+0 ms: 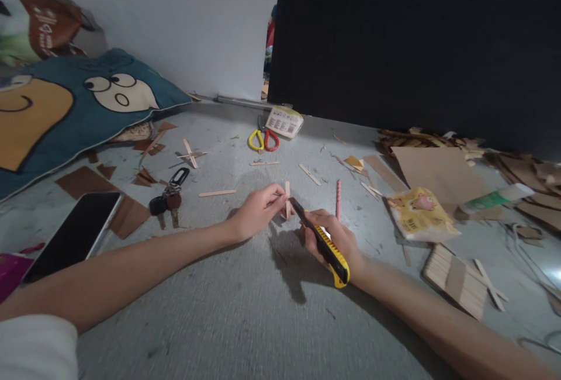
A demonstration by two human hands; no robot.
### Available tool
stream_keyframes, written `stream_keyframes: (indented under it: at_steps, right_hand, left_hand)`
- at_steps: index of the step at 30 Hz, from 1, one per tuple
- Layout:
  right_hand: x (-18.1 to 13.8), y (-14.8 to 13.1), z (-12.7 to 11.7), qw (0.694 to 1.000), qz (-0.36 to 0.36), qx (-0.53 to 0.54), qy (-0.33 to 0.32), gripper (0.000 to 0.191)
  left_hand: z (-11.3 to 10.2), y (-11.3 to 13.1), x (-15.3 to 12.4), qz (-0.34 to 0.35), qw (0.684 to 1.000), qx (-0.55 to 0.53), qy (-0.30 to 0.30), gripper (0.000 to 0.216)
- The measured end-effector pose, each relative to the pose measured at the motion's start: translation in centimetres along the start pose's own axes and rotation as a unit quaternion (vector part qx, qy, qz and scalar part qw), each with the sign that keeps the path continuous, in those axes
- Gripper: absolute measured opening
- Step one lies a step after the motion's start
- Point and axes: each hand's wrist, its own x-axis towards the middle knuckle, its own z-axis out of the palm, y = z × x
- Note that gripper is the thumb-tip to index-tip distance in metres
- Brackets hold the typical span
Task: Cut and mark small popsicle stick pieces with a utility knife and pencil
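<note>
My left hand [256, 210] pinches a short wooden craft stick [287, 197] and holds it upright on the grey floor [245, 310]. My right hand [333, 238] is wrapped round a yellow and black utility knife [326, 245]. The knife's tip reaches the lower part of the stick. Both forearms stretch in from the bottom corners.
Loose wooden sticks [217, 193], a pink pencil [338, 199], yellow-and-red scissors [263, 139], keys [169, 196], a phone [74, 234] and a blue cushion [65, 111] lie around. Cardboard pieces [438, 172], a yellow packet [421, 213], a glue tube [495, 199] and a stick panel [456, 279] lie to the right.
</note>
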Motion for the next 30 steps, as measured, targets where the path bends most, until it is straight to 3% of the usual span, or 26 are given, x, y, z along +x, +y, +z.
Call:
stream_keyframes:
  at_steps: [7,15,21,30]
  right_hand:
    - [0.1,0.0,0.0,1.000,0.007,0.023,-0.009,0.032]
    - [-0.2,0.7,0.1,0.991,0.084,0.104,0.006,0.015]
    - [0.4,0.8,0.4,0.968,0.135,0.207,0.041,0.017]
    - [1.1,0.8,-0.1,0.933,0.197,0.301,0.036,0.022]
  left_hand:
    - [-0.1,-0.1,0.0,0.000,1.000,0.012,-0.004,0.043]
    - [-0.3,-0.4,0.3,-0.021,0.999,-0.042,-0.018,0.045]
    - [-0.5,-0.4,0.4,-0.009,0.998,-0.066,-0.023,0.046]
    - [-0.6,-0.6,0.5,-0.010,0.998,-0.065,-0.024,0.048]
